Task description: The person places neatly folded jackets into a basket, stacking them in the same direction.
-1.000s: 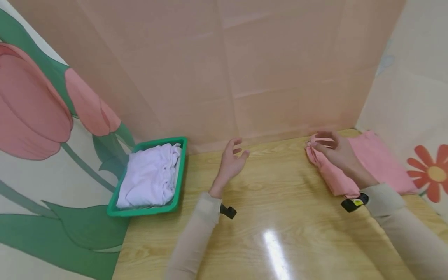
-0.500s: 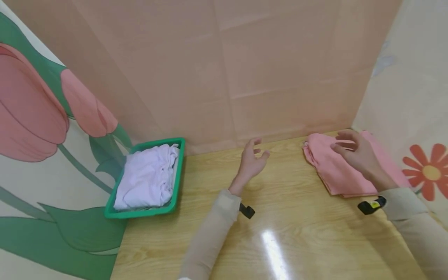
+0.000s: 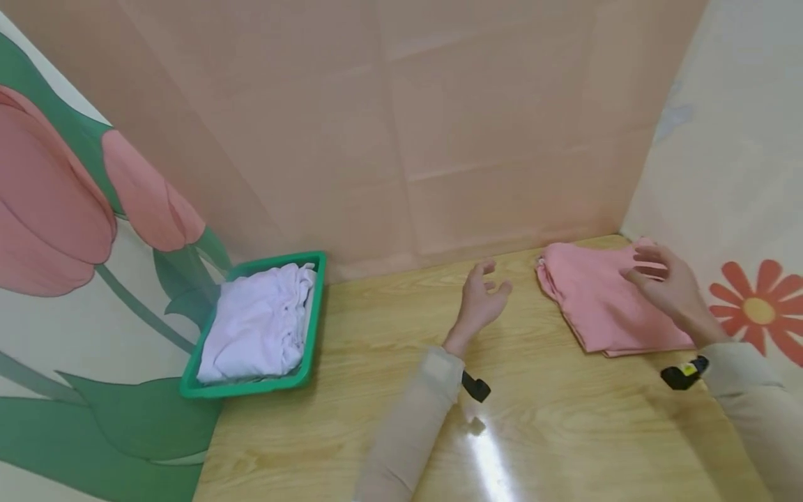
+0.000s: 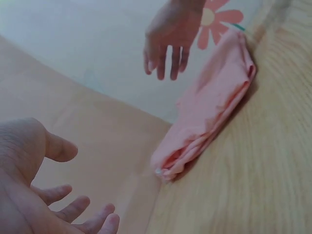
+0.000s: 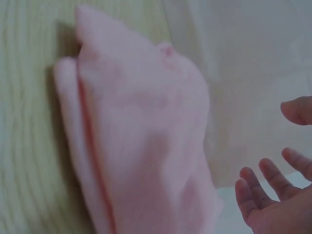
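A folded pink cloth (image 3: 602, 296), possibly a garment, lies at the far right of the table, its layers stacked and edges loosely gathered on the left side. Over its right part hovers my right hand (image 3: 671, 289), fingers loosely bent and holding nothing; the left wrist view shows that hand (image 4: 175, 41) apart from the cloth (image 4: 209, 105). My left hand (image 3: 482, 303) is in the air left of the cloth, thumb and fingers spread, also holding nothing. In the right wrist view the cloth (image 5: 141, 117) looks thick and slightly blurred.
A green tray (image 3: 316, 314) stands at the table's left, with folded pale lilac cloth (image 3: 257, 324) inside. A peach sheet (image 3: 314, 139) covers the back wall. Walls painted with flowers border both sides of the wooden table (image 3: 376, 376).
The pink cloth's near flap has been folded over to the right. My right hand has let go of it and drawn right. My left hand has moved right, closer to the cloth.
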A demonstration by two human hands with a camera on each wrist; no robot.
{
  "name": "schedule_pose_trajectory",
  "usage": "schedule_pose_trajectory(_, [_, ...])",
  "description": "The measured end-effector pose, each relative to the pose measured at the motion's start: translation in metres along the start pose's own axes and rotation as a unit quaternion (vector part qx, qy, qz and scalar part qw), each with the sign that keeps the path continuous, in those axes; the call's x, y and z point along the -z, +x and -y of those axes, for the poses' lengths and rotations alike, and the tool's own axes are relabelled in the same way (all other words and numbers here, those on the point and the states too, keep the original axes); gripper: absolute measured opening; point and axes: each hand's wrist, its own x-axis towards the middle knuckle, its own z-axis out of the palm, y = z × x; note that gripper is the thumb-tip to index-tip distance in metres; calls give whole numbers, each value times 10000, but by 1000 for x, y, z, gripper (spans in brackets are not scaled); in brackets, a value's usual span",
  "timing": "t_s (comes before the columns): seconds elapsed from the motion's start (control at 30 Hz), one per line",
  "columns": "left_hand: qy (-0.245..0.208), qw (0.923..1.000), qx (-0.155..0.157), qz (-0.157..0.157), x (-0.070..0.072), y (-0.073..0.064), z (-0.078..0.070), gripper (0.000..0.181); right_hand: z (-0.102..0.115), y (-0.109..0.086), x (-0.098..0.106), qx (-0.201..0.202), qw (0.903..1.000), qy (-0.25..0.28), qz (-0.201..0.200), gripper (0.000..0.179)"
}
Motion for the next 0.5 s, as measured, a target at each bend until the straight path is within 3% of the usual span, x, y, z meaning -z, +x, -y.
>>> schedule_pose_trajectory(0.27, [159,9998,-88,-67,-31,3,11,50,-31,-3,17,-323,9978,-552,173,86])
schedule_pose_trajectory(0.5, [602,9980,-204,68,-67,9,21,50,-49,-2,28,-513,9937,-986,169,87])
